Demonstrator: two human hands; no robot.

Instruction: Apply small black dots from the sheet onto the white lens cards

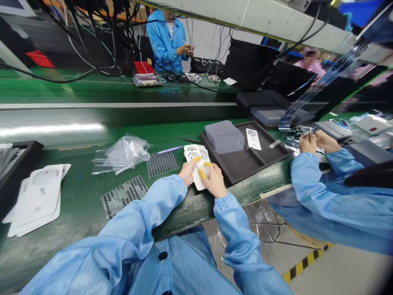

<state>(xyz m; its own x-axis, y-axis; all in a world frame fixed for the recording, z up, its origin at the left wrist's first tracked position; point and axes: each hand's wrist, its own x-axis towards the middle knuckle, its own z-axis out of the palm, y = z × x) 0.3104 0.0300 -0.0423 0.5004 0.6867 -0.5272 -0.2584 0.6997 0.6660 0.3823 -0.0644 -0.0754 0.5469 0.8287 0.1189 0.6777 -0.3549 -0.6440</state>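
Note:
Over the green bench I hold a white rounded panel with a round ring-shaped marking near its far end. My left hand grips its left edge, with a yellow finger cover on one finger. My right hand is closed on the right side, its yellow-covered fingers on the panel's face. More white panels show just behind, partly hidden by the held one. Left of my hands lie two sheets of black dots and a thin purple tool.
A dark tray at right holds grey sheets and another white panel. A clear plastic bag, stacked white panels and a black bin lie left. A co-worker's hands work at right; another person stands opposite.

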